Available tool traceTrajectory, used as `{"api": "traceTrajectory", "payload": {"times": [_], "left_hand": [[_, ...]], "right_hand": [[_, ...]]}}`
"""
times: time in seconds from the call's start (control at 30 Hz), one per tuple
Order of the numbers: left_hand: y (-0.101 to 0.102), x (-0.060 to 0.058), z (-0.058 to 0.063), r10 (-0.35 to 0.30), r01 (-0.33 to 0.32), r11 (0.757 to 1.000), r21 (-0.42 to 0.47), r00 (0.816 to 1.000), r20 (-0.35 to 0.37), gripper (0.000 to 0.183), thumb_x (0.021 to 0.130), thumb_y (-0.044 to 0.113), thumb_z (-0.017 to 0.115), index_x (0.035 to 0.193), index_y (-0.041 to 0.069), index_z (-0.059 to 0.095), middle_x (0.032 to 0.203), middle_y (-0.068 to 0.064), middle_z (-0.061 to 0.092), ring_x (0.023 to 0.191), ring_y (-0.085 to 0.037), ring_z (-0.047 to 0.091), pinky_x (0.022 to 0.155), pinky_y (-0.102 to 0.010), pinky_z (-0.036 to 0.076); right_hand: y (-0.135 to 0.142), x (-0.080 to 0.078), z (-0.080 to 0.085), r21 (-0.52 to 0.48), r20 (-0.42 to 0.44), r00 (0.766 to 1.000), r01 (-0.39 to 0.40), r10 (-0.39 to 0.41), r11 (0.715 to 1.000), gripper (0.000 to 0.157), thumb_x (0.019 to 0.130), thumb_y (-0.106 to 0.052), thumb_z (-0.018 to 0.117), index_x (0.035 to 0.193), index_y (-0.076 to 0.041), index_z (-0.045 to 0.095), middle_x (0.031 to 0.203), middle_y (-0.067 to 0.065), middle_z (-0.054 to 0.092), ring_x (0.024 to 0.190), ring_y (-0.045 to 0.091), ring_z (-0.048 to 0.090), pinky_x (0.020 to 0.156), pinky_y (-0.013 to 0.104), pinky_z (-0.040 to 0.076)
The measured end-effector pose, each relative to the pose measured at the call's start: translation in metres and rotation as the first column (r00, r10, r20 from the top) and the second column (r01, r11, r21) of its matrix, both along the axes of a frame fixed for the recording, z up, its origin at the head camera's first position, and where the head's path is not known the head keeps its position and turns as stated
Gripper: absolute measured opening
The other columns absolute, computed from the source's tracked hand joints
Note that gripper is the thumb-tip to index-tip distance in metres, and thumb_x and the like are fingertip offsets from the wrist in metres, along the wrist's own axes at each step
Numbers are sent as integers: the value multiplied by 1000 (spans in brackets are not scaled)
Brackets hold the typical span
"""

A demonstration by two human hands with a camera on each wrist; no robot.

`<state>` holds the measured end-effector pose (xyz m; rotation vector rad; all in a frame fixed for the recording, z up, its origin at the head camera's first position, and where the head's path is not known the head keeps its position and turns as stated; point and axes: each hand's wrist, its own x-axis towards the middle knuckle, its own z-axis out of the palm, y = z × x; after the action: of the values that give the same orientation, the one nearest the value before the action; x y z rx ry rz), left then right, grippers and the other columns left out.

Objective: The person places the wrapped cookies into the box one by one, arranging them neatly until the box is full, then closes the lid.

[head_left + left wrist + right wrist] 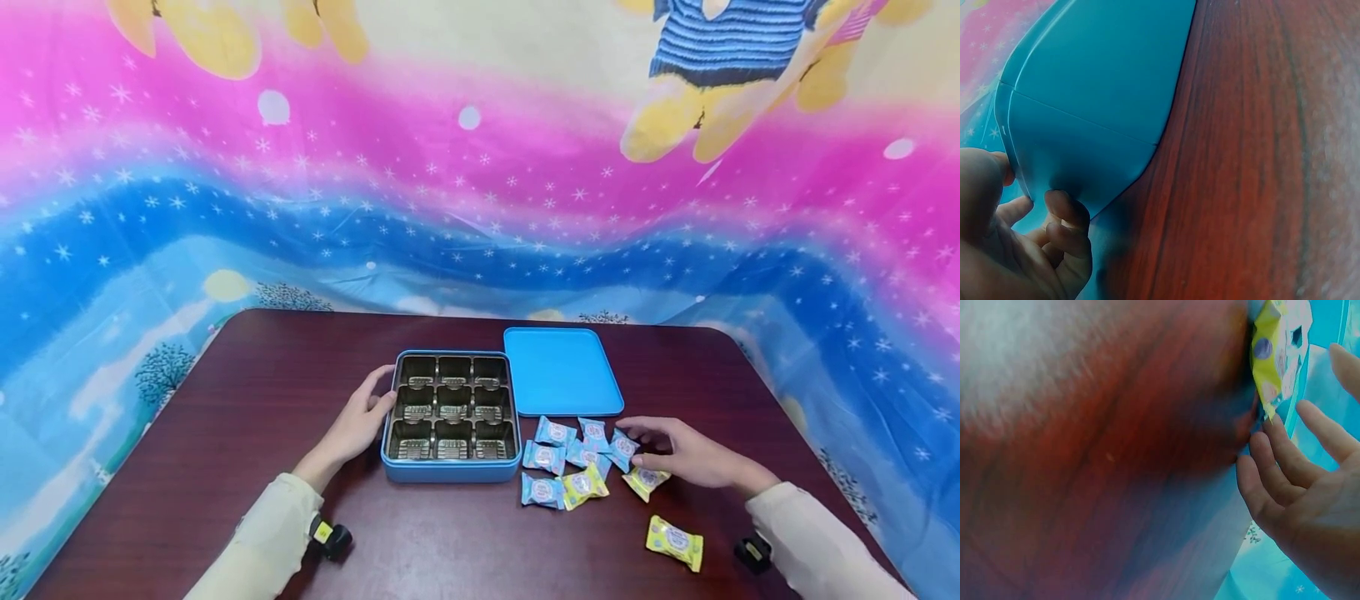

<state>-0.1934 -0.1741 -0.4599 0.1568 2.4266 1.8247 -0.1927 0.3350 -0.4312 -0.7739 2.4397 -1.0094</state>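
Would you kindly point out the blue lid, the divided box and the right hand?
Blue lid (pixel 564 372), head view: flat middle.
Divided box (pixel 452 473), head view: front wall.
Right hand (pixel 693 452), head view: its back.

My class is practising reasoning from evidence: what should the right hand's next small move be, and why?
Probably, the right hand should pinch the rightmost blue packet. That packet lies right beside it, while the box stands open with nine empty compartments, and the left hand touches the box's side, which could help steady it.
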Motion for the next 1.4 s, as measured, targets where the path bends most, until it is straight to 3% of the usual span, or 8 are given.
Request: {"api": "traceTrajectory", "payload": {"times": [0.17,0.37,0.53,0.87,1.23,1.4], "left_hand": [[0,-1,0,6,-6,1000,-3,1000,-5,50,109,13,42,156,11,29,94,-27,70,68,-16,65,61,-31,55],[0,-1,0,-2,2,1000,2,1000,-15,49,109,13,42,156,11,30,95,-28,70,67,-15,63,59,-30,54],[0,-1,1,4,-4,1000,-5,1000,-20,49,109,13,42,156,11,30,93,-27,70,65,-15,62,58,-30,53],[-1,-1,-1,9,-9,1000,11,1000,-5,49,109,12,42,156,12,30,97,-29,69,68,-16,64,60,-31,55],[-1,0,-2,-7,7,999,38,1000,-6,50,109,13,42,157,11,27,99,-30,70,71,-17,69,62,-34,58],[-1,-1,-4,3,-3,1000,24,1000,-5,49,108,13,42,156,12,29,97,-29,70,66,-15,66,57,-32,55]], "right_hand": [[5,-4,-1,-10,8,999,-52,52,999,49,103,-16,59,145,5,47,113,13,62,92,9,59,72,26,51],[10,-8,-6,-42,17,997,-69,70,997,44,103,-11,57,143,7,50,101,12,58,71,15,52,59,29,46],[13,-14,-14,-71,8,998,-56,57,996,40,101,-9,60,137,6,56,95,10,58,64,17,48,54,30,42],[10,-13,-19,-94,-23,1000,-11,9,996,38,91,-10,74,126,3,64,90,16,57,68,16,45,58,28,40],[7,-8,-22,-67,-114,991,68,-76,995,26,89,-13,77,109,-5,63,84,12,57,67,10,47,57,25,43],[9,-8,-23,-81,-108,992,52,-61,995,30,90,-12,77,115,-2,64,85,14,55,66,13,45,56,26,41]]}}
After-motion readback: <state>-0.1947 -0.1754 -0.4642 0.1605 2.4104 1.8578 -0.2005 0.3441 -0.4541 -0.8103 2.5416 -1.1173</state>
